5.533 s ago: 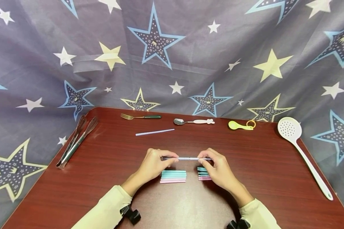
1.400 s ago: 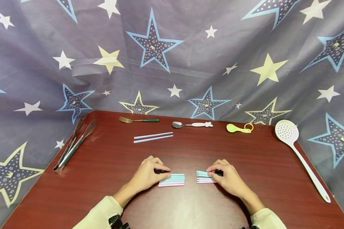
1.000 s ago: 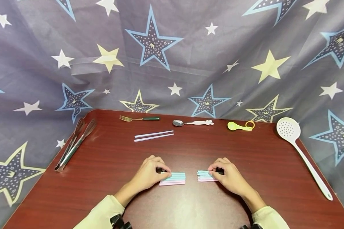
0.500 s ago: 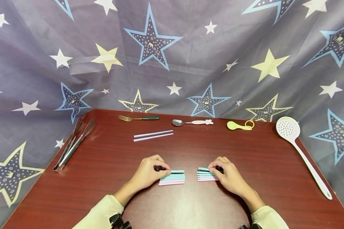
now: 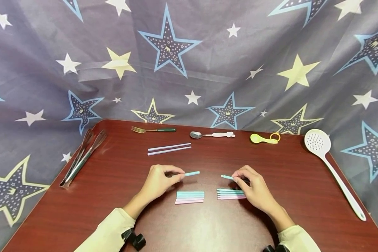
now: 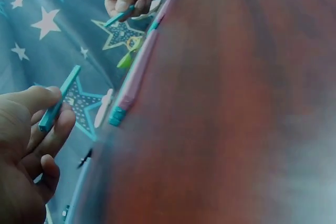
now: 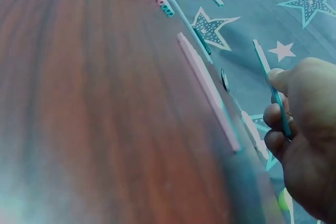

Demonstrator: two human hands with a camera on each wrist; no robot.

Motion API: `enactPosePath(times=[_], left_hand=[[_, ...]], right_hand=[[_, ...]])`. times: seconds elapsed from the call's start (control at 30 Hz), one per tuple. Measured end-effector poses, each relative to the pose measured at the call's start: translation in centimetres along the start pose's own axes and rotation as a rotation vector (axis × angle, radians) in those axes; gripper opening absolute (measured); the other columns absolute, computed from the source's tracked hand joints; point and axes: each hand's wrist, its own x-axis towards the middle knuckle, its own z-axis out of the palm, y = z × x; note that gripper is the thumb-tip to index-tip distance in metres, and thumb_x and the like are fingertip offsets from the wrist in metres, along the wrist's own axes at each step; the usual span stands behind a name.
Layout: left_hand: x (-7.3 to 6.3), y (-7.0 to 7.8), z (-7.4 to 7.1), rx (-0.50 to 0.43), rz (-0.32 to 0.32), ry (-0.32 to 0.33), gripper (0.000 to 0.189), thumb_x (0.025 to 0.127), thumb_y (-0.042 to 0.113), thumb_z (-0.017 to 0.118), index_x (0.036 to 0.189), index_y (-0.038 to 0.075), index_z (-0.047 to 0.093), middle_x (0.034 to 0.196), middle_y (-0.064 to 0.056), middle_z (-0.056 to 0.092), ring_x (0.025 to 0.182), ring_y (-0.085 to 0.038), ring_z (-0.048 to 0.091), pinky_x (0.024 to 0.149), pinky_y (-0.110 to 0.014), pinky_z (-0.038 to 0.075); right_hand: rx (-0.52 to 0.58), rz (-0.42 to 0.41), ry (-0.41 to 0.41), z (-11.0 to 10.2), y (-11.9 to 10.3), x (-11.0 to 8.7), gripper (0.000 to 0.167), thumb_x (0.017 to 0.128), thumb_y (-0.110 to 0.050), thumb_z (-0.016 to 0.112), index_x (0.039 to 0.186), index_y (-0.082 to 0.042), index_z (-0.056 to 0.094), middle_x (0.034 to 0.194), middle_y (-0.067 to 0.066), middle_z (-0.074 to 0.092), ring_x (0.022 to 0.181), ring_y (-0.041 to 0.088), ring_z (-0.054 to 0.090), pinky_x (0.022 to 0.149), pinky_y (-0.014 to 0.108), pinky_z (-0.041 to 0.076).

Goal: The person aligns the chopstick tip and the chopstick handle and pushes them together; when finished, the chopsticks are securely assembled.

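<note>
My left hand point(image 5: 159, 182) pinches a teal chopstick half point(image 5: 193, 173) between thumb and fingers, raised over the table in the left wrist view. Facing it, my right hand point(image 5: 253, 185) pinches another teal chopstick half point(image 5: 226, 177), its narrow tip pointing left. A gap separates the two pieces. Below my left hand lies a row of teal and pink chopstick halves point(image 5: 190, 197). A matching row of teal and pink pieces with narrow tips point(image 5: 228, 194) lies under my right hand, partly covered by it. Two full-length lilac chopsticks point(image 5: 169, 151) lie side by side farther back.
Along the back edge of the table point(image 5: 129, 157) lie a fork point(image 5: 154, 130), a spoon with a white handle point(image 5: 212, 134) and a yellow measuring spoon point(image 5: 263, 139). Metal tongs point(image 5: 83, 157) lie at the left edge, a white slotted ladle point(image 5: 334, 171) at the right.
A second lilac chopstick now lies at the back, where one lay earlier. Both hands went down to the rows, then lifted one teal half each and moved away from me.
</note>
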Motion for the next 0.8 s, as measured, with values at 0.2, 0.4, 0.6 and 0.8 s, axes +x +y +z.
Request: enactPosePath(times=[0.2, 0.4, 0.6, 0.8], left_hand=[[1.1, 0.7, -0.1, -0.012, 0.007, -0.007, 0.002, 0.088, 0.027, 0.083, 0.09, 0.027, 0.083, 0.072, 0.018, 0.072, 0.054, 0.001, 0.047, 0.051, -0.02, 0.04], [1.5, 1.3, -0.2, -0.017, 0.001, -0.013, 0.01, 0.087, 0.02, 0.083, 0.092, 0.028, 0.083, 0.071, 0.016, 0.072, 0.052, -0.001, 0.042, 0.051, -0.02, 0.037], [1.7, 1.8, -0.5, -0.011, 0.031, -0.001, 0.01, 0.088, 0.017, 0.082, 0.093, 0.026, 0.083, 0.073, 0.013, 0.071, 0.053, -0.001, 0.04, 0.053, -0.019, 0.035], [1.5, 2.1, -0.6, -0.023, 0.054, -0.008, 0.01, 0.09, 0.016, 0.08, 0.096, 0.024, 0.082, 0.075, 0.011, 0.067, 0.056, -0.002, 0.041, 0.055, -0.02, 0.036]], right_hand=[[0.015, -0.019, 0.01, 0.2, -0.5, 0.9, 0.023, 0.089, 0.006, 0.073, 0.095, -0.016, 0.071, 0.092, -0.007, 0.065, 0.085, 0.004, 0.06, 0.081, 0.011, 0.045], [0.028, -0.004, 0.005, 0.4, -1.0, 1.7, 0.018, 0.091, 0.004, 0.073, 0.095, -0.013, 0.072, 0.093, -0.006, 0.066, 0.087, 0.004, 0.061, 0.08, 0.013, 0.046], [0.045, -0.007, 0.01, 0.7, -1.6, 2.5, 0.016, 0.091, 0.004, 0.073, 0.094, -0.012, 0.072, 0.093, -0.005, 0.066, 0.087, 0.004, 0.06, 0.08, 0.014, 0.047], [0.075, -0.018, 0.015, 1.4, -2.1, 3.2, 0.016, 0.092, 0.004, 0.073, 0.094, -0.012, 0.072, 0.092, -0.004, 0.066, 0.086, 0.004, 0.059, 0.076, 0.014, 0.045]])
